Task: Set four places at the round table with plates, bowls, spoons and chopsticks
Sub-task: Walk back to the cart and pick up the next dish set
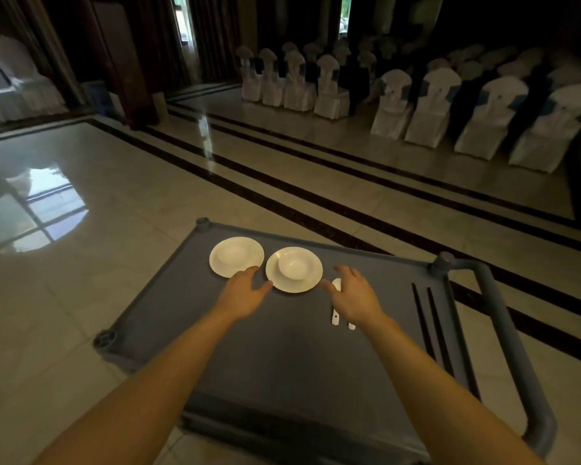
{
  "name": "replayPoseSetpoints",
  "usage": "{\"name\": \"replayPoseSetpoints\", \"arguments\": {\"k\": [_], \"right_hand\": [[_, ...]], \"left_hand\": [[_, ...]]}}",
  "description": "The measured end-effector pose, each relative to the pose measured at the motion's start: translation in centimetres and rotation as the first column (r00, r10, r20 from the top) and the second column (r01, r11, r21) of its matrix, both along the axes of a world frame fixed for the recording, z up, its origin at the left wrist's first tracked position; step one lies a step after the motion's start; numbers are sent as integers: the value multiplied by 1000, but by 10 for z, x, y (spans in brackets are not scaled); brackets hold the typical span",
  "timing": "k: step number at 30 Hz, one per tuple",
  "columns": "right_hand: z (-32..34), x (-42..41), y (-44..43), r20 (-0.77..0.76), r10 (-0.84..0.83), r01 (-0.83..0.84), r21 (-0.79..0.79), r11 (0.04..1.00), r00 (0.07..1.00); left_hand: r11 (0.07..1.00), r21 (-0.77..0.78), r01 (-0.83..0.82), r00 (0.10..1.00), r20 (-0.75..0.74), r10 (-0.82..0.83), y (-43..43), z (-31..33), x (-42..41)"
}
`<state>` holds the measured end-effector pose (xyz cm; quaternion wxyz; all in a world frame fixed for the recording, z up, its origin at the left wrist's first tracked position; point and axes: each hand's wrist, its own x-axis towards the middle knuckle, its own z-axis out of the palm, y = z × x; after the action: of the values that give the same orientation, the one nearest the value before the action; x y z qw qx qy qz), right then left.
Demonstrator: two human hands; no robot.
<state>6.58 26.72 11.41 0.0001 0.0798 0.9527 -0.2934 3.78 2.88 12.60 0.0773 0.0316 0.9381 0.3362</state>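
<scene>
Two white plates rest on a grey service cart point(282, 357). The left plate point(236, 256) carries a shallow white bowl. The right plate point(294, 270) carries a deeper white bowl point(294, 266). My left hand point(245, 292) hovers open between the two plates, fingers near their rims. My right hand point(354, 293) is open just right of the right plate, over two white spoons point(335, 305) whose handle ends poke out beneath it. Dark chopsticks point(431, 325) lie on the cart's right side. The round table is out of view.
The cart has a raised rim, corner posts and a push handle point(503, 317) on the right. Shiny tiled floor with dark stripes surrounds it. Rows of white-covered chairs point(433, 105) stand at the back right, and draped tables at the far left.
</scene>
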Motion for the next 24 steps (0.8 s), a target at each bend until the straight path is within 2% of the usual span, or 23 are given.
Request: {"name": "replayPoseSetpoints", "arguments": {"k": [6, 10, 17, 24], "right_hand": [[-45, -85, 8, 106, -60, 74, -134, 988, 993], [-71, -127, 13, 181, -88, 127, -216, 968, 980], [-104, -168, 22, 275, -98, 174, -270, 947, 956], [-117, -189, 20, 324, -56, 166, -323, 932, 944]], "left_hand": [[990, 102, -97, 979, 188, 76, 9, -41, -92], [989, 94, -118, 962, 257, 91, 22, -69, -136], [979, 115, -167, 923, 367, 114, 37, -114, -170], [938, 169, -302, 882, 423, 208, 40, -132, -194]]}}
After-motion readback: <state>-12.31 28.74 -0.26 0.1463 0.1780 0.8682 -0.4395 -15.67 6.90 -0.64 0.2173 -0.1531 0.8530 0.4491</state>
